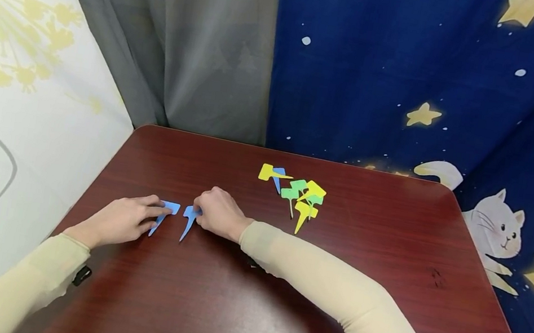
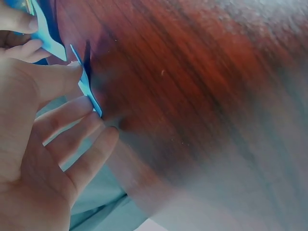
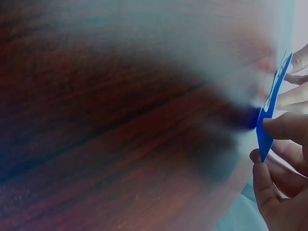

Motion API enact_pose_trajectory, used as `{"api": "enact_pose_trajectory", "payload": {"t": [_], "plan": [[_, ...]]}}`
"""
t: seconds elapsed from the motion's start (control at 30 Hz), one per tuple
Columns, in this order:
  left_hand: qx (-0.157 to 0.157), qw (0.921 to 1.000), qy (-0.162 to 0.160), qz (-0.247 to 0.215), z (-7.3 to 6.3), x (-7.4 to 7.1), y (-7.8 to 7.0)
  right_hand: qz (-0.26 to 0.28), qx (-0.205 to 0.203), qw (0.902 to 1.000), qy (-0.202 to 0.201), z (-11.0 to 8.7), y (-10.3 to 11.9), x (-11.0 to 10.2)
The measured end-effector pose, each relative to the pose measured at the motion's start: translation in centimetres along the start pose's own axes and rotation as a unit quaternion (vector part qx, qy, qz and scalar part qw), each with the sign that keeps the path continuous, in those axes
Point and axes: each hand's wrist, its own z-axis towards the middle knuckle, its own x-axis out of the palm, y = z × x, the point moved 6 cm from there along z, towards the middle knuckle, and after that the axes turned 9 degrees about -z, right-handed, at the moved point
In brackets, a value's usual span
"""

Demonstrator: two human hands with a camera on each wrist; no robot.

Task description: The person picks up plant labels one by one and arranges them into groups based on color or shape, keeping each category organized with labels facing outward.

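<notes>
Two blue tags side by side on the desk (image 1: 390, 235), narrow gap, stems roughly parallel, tips toward the person and slightly left. Right hand (image 1: 221, 214) pinches the right tag (image 1: 189, 218); left hand's (image 1: 123, 220) fairly straight fingers touch the left tag (image 1: 172, 207). Desk's left edge near, right edge far. Right forearm (image 1: 304, 263) angles across.

head view brightly lit, pale glare and soft shadows on the counter (image 1: 246, 314); wrist views dimmer, hazy, partly blurred.
</notes>
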Motion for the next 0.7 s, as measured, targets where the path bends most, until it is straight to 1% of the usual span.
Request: {"api": "enact_pose_trajectory", "payload": {"t": [0.1,0.33,0.53,0.7], "plan": [[-0.003,1.0,0.003,-0.001,0.0,0.1,0.0,-0.003,0.002,1.0,0.004,0.2,0.0,0.5],[-0.023,0.9996,0.012,-0.008,0.1,0.3,0.0,0.008,-0.001,1.0,0.0,0.4,0.1,1.4],[-0.029,0.9995,0.006,-0.007,0.2,0.4,0.0,0.0,-0.016,0.9999,-0.006,0.4,0.1,1.6],[-0.028,0.9996,0.0,-0.001,0.2,0.7,0.0,-0.008,-0.029,0.9995,-0.007,0.3,0.3,1.7]]}}
